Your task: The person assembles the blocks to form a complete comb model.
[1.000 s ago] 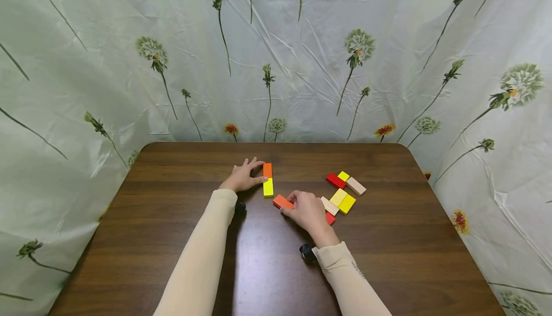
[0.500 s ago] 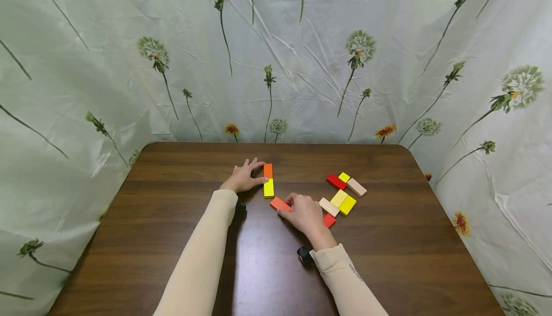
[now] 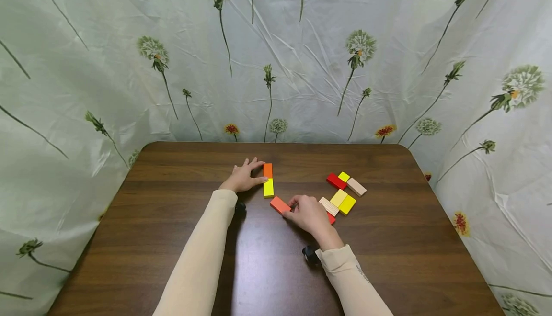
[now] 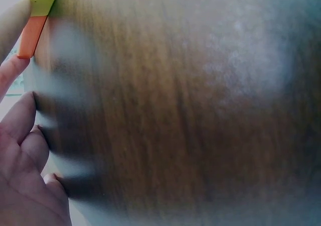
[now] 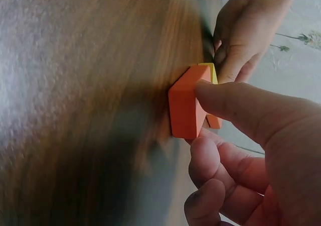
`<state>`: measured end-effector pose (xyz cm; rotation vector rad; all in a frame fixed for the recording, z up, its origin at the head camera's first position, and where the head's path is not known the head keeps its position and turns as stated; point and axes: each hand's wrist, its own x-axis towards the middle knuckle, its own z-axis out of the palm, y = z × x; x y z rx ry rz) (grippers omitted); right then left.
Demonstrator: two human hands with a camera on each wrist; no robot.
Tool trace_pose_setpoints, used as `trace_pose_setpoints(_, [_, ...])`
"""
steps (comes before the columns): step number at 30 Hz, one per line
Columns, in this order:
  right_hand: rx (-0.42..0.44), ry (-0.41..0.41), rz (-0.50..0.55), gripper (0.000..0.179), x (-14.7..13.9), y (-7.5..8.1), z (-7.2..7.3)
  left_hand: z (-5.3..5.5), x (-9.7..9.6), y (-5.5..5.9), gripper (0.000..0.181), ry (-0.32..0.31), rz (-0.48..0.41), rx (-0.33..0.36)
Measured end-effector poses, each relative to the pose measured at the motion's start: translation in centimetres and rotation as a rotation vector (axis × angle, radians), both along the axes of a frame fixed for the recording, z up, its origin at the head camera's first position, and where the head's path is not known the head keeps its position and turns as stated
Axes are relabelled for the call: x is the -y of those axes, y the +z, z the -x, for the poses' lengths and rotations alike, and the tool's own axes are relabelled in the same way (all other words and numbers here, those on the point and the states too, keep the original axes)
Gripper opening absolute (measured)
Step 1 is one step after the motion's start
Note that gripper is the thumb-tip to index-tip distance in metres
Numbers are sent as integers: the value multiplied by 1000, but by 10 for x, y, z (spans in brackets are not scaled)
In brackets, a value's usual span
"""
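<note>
Two blocks lie end to end in a line, an orange block (image 3: 268,169) at the far end and a yellow block (image 3: 268,189) nearer. My left hand (image 3: 241,178) reaches them from the left with fingers spread: the index fingertip touches the orange one's far end, the thumb lies against the yellow one. Just below and to the right is a second, reddish-orange block (image 3: 279,204), lying flat and angled. My right hand (image 3: 308,213) pinches its right end between thumb (image 5: 215,95) and index finger; the other fingers curl beneath in the right wrist view.
To the right lie a plain wood block (image 3: 329,206), a pale yellow block (image 3: 339,196), a bright yellow block (image 3: 347,205) and a partly hidden red block (image 3: 331,218). Farther back are a dark red block (image 3: 336,181), a small yellow block (image 3: 343,175) and a beige block (image 3: 356,186).
The reddish-orange block has shifted slightly left toward the near end of the line. My right hand went left with it, then slid back right a little. The left hand stays put.
</note>
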<state>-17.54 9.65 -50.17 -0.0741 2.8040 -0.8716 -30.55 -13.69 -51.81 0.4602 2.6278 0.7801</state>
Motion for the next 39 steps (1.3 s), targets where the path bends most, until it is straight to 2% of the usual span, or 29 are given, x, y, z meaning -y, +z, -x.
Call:
trace_pose_setpoints(16, [-16,7,40,21,5,-4,-4,1,0,1,71,10,1,4])
trace_pose_setpoints(39, [-103,-30,10,25,28,-12,-9,0,1,-1,71,3,-8,-14])
